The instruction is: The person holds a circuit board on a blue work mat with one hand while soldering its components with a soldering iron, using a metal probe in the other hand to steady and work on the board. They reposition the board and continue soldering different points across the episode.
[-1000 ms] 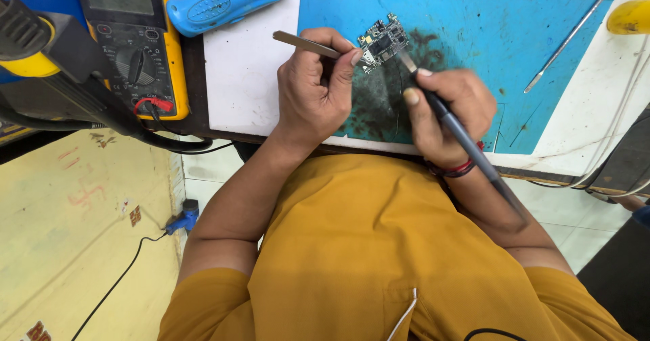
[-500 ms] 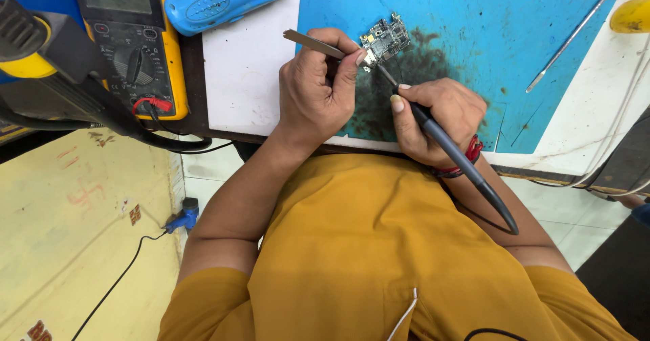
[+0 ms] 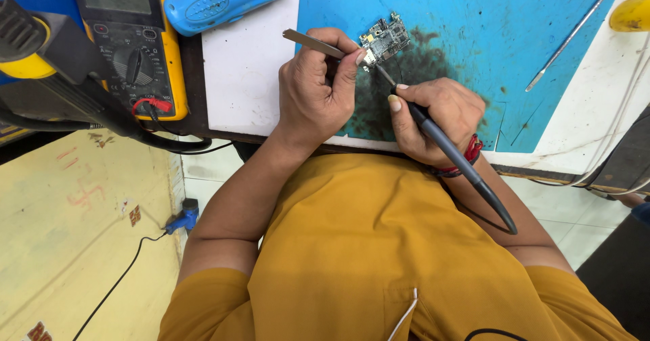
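Blue work mat (image 3: 528, 63) bearing a small circuit board (image 3: 384, 40), left hand (image 3: 318, 91) fingers closed on tweezers (image 3: 318, 43) at the board's near edge, right hand (image 3: 437, 114) gripping a soldering iron (image 3: 460, 165) tip touching it, soldering seemingly underway, unfinished

My left hand (image 3: 318, 87) pinches slim metal tweezers (image 3: 315, 43), their tips touching the small green circuit board (image 3: 384, 40) on the blue rubber work mat (image 3: 542, 36). My right hand (image 3: 433, 118) grips a dark soldering iron (image 3: 450, 151) like a pen, tip at the board's near edge. Far left sit a yellow-cased multimeter (image 3: 128, 43) and a blue plastic handle (image 3: 223, 3).
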The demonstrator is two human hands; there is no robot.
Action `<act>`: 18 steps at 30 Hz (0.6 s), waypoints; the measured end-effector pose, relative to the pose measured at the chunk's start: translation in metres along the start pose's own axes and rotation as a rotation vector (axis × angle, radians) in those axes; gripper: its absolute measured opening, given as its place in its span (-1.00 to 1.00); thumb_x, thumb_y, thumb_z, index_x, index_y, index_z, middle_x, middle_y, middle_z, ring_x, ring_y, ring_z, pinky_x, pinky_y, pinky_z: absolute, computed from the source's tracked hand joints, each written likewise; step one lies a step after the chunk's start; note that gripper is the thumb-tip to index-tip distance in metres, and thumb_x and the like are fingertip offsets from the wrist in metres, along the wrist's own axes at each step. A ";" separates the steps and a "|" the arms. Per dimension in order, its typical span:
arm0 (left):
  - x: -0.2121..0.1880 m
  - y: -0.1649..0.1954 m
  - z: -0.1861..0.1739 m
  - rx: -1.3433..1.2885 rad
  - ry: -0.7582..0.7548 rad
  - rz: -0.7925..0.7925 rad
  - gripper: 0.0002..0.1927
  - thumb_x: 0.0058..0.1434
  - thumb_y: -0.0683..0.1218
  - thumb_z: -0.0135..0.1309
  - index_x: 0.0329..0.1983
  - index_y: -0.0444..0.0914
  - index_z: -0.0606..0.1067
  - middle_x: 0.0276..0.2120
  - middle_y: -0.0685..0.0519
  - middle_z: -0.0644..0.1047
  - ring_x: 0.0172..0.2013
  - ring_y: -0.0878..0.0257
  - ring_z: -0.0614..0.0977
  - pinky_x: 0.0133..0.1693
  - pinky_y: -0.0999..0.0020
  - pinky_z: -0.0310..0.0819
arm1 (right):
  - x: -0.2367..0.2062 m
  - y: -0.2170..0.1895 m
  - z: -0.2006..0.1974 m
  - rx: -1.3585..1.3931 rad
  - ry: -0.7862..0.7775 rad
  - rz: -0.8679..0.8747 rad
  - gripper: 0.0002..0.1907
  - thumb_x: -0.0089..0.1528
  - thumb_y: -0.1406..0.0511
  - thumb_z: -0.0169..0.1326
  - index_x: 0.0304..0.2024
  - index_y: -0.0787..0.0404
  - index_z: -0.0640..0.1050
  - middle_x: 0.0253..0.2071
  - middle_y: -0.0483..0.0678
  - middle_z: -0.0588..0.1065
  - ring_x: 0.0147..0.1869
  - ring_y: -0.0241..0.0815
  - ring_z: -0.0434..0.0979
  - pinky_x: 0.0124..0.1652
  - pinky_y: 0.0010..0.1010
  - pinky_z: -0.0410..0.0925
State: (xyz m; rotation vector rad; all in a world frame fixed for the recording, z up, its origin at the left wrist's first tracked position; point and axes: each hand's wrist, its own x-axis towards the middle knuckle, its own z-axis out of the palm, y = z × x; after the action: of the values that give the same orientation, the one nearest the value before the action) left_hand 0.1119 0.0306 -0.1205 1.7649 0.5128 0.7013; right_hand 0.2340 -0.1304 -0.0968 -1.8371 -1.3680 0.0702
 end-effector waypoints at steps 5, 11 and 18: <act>0.000 0.001 0.000 -0.004 0.002 -0.011 -0.89 0.47 -0.22 0.14 -0.09 -0.30 0.42 -0.34 0.08 0.58 -0.42 0.41 0.63 -0.38 0.52 0.50 | 0.000 0.000 0.000 -0.003 0.005 -0.001 -0.82 0.27 0.47 0.31 -0.20 0.30 0.52 -0.34 0.07 0.58 -0.35 -0.03 0.60 -0.32 -0.32 0.41; 0.000 0.001 0.000 -0.007 0.004 -0.010 -0.89 0.47 -0.22 0.14 -0.09 -0.30 0.42 -0.35 0.09 0.58 -0.42 0.41 0.62 -0.37 0.52 0.49 | 0.000 -0.001 0.000 0.010 0.008 -0.003 -0.83 0.25 0.48 0.29 -0.22 0.30 0.52 -0.37 0.07 0.57 -0.37 -0.03 0.59 -0.33 -0.32 0.40; 0.000 0.000 0.000 -0.008 0.010 -0.003 -0.89 0.47 -0.23 0.14 -0.09 -0.30 0.42 -0.35 0.08 0.57 -0.43 0.41 0.61 -0.43 0.56 0.48 | 0.000 0.000 0.000 0.007 0.011 0.004 -0.83 0.28 0.47 0.29 -0.21 0.30 0.52 -0.34 0.07 0.57 -0.36 -0.03 0.59 -0.38 -0.37 0.40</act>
State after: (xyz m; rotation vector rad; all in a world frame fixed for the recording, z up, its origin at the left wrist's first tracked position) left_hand 0.1121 0.0302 -0.1202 1.7531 0.5189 0.7096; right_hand 0.2339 -0.1309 -0.0966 -1.8315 -1.3549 0.0668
